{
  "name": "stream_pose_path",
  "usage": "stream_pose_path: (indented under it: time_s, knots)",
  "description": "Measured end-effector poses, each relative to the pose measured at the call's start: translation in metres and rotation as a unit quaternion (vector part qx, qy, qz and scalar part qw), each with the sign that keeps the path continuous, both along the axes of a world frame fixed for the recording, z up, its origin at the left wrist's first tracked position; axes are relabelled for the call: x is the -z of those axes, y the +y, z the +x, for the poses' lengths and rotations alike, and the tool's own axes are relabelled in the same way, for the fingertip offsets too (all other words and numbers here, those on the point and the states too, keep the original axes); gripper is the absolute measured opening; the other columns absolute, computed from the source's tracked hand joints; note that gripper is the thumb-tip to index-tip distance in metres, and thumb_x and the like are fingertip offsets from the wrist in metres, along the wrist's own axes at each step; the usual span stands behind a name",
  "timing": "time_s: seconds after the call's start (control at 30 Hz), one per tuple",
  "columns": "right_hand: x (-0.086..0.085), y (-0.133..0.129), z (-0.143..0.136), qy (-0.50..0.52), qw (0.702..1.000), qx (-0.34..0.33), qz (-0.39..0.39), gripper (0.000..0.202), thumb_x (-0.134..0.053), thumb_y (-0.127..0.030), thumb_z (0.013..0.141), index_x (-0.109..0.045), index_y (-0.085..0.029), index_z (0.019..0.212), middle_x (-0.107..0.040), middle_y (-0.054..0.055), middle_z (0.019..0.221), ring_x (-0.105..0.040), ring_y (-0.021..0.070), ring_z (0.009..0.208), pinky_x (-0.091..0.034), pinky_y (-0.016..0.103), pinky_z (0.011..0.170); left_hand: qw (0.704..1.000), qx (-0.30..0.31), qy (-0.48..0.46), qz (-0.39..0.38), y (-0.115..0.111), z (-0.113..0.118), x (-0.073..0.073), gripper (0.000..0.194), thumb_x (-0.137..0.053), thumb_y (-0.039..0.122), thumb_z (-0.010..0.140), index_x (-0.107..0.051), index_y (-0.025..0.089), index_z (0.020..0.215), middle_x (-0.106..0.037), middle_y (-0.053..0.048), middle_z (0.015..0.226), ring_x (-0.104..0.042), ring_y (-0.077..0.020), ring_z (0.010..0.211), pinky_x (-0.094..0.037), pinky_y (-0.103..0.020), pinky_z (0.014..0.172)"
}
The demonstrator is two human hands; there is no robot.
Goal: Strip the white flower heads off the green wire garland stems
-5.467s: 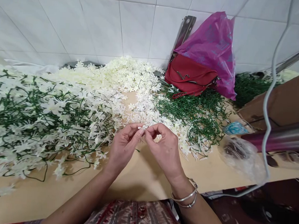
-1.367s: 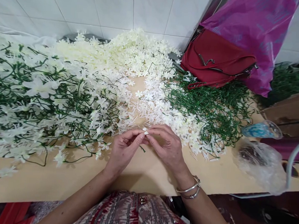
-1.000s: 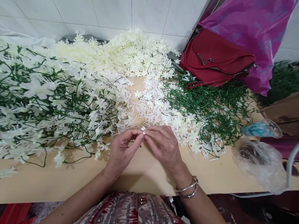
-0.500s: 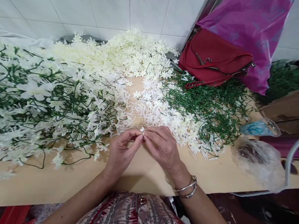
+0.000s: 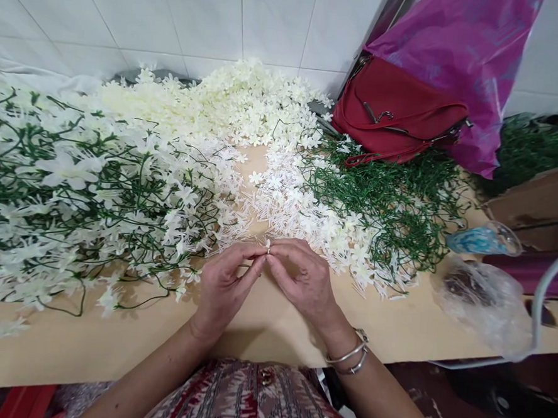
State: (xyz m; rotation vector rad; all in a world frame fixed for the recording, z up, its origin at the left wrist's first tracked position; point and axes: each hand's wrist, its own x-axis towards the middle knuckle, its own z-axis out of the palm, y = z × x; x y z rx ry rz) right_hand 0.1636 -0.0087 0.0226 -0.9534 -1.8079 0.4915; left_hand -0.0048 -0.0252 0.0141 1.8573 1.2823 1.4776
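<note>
at the centre, between the fingertips of left hand [image 5: 225, 281] and right hand [image 5: 307, 280], a tiny white artificial flower [image 5: 268, 242], seen edge-on and held above a pale desk [image 5: 156, 359]. pinched from both sides, thumb against forefinger in each hand, fingertips to fingertips. which part in which hand, too small to tell. on the right wrist, silver bracelets [image 5: 356, 354].

just beyond the hands, a scatter of thin white stamens [image 5: 279, 212]. to the left, spread wide, a big tangled heap of white flowers on green stems [image 5: 133, 184]. further back, a mound of cream-coloured blossoms [image 5: 248, 100], close to a white tiled wall [image 5: 201, 15]. to the right, a mat of loose green stems [image 5: 379, 190]; at its back edge, a red handbag [image 5: 403, 109] in front of a purple plastic bag [image 5: 473, 44]. at far right, on its side, a clear cup with blue markings [image 5: 480, 239], near a crumpled clear plastic bag [image 5: 490, 310] with something dark inside, a grey cable [image 5: 545, 279] and brown cardboard [image 5: 544, 194].
</note>
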Motion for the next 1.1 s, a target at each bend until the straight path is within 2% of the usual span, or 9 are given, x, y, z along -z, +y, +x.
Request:
stream_pose_path:
  time_s: [0.13, 0.33, 0.4, 0.53, 0.6, 0.7, 0.87, 1.0, 1.1]
  knots:
    - [0.000, -0.001, -0.001, 0.004, 1.000, 0.027, -0.013, 0.008, -0.068, -0.016, 0.096, -0.074, -0.022, 0.097, -0.081, 0.006, 0.094, -0.077, 0.0208, 0.089, -0.065, 0.041, 0.082, 0.998, -0.001, 0.048, 0.046, 0.000, 0.002, -0.003, 0.018, -0.068, 0.010, 0.096, -0.074, 0.023, 0.106, -0.082, -0.004, 0.096, -0.078, -0.0168, 0.091, -0.062, -0.028, 0.085]
    - [-0.002, 0.000, -0.002, 0.015, 0.999, 0.020, -0.023, 0.012, -0.065, -0.012, 0.097, -0.073, -0.022, 0.096, -0.080, 0.006, 0.093, -0.076, 0.0203, 0.089, -0.065, 0.039, 0.082, 0.998, -0.002, 0.047, 0.035, 0.000, 0.004, -0.005, 0.015, -0.069, 0.012, 0.096, -0.074, 0.023, 0.105, -0.082, -0.005, 0.098, -0.077, -0.0182, 0.093, -0.061, -0.030, 0.086]
    - [-0.001, 0.001, -0.002, 0.032, 0.998, 0.023, -0.039, 0.010, -0.067, -0.012, 0.096, -0.073, -0.021, 0.096, -0.079, 0.006, 0.094, -0.076, 0.0197, 0.089, -0.065, 0.038, 0.082, 1.000, 0.010, 0.018, 0.006, 0.000, 0.003, -0.005, 0.014, -0.068, 0.014, 0.097, -0.075, 0.022, 0.106, -0.081, -0.005, 0.099, -0.076, -0.0182, 0.093, -0.061, -0.030, 0.087]
    - [0.002, 0.001, -0.003, 0.054, 0.996, 0.013, -0.063, 0.012, -0.072, -0.012, 0.094, -0.073, -0.023, 0.100, -0.078, 0.006, 0.103, -0.076, 0.0195, 0.096, -0.065, 0.037, 0.087, 0.986, 0.049, -0.098, -0.123, -0.002, 0.003, -0.002, 0.011, -0.068, 0.024, 0.099, -0.074, 0.020, 0.106, -0.079, -0.006, 0.098, -0.074, -0.0165, 0.089, -0.060, -0.027, 0.082]
    - [0.004, 0.002, -0.003, 0.038, 0.998, -0.004, -0.047, 0.015, -0.068, -0.011, 0.096, -0.074, -0.023, 0.103, -0.078, 0.007, 0.104, -0.076, 0.0196, 0.098, -0.065, 0.037, 0.087, 0.971, 0.054, -0.159, -0.168, -0.001, 0.004, 0.001, 0.010, -0.073, 0.028, 0.096, -0.072, 0.019, 0.101, -0.078, -0.004, 0.094, -0.073, -0.0156, 0.085, -0.059, -0.025, 0.078]
    - [0.008, 0.003, -0.001, -0.024, 0.999, -0.004, 0.021, 0.020, -0.061, -0.010, 0.101, -0.074, -0.023, 0.107, -0.078, 0.009, 0.106, -0.075, 0.0203, 0.100, -0.064, 0.039, 0.087, 0.956, 0.047, -0.214, -0.196, 0.001, 0.006, 0.005, 0.015, -0.077, 0.032, 0.092, -0.069, 0.019, 0.094, -0.076, -0.002, 0.087, -0.070, -0.0141, 0.080, -0.058, -0.023, 0.073]
    - [0.016, 0.004, 0.005, -0.117, 0.986, 0.022, 0.120, 0.027, -0.061, -0.009, 0.102, -0.071, -0.026, 0.121, -0.078, 0.009, 0.111, -0.074, 0.0210, 0.096, -0.059, 0.043, 0.087, 0.954, 0.035, -0.200, -0.221, 0.003, 0.005, 0.007, 0.019, -0.071, 0.037, 0.097, -0.071, 0.019, 0.095, -0.074, -0.002, 0.085, -0.067, -0.0144, 0.079, -0.057, -0.025, 0.075]
    - [0.013, 0.003, 0.005, -0.119, 0.985, 0.019, 0.125, 0.030, -0.061, -0.007, 0.101, -0.069, -0.024, 0.124, -0.078, 0.010, 0.112, -0.073, 0.0220, 0.099, -0.059, 0.043, 0.088, 0.947, 0.049, -0.219, -0.231, 0.004, 0.003, 0.007, 0.020, -0.070, 0.038, 0.098, -0.071, 0.018, 0.095, -0.075, -0.003, 0.087, -0.069, -0.0160, 0.084, -0.057, -0.027, 0.081]
    - [0.004, 0.002, 0.002, -0.080, 0.991, 0.036, 0.098, 0.031, -0.063, -0.006, 0.098, -0.069, -0.024, 0.122, -0.076, 0.011, 0.113, -0.072, 0.0238, 0.105, -0.061, 0.045, 0.090, 0.947, 0.044, -0.225, -0.223, 0.003, 0.003, 0.006, 0.020, -0.068, 0.038, 0.100, -0.070, 0.019, 0.096, -0.074, -0.003, 0.089, -0.069, -0.0163, 0.086, -0.056, -0.027, 0.084]
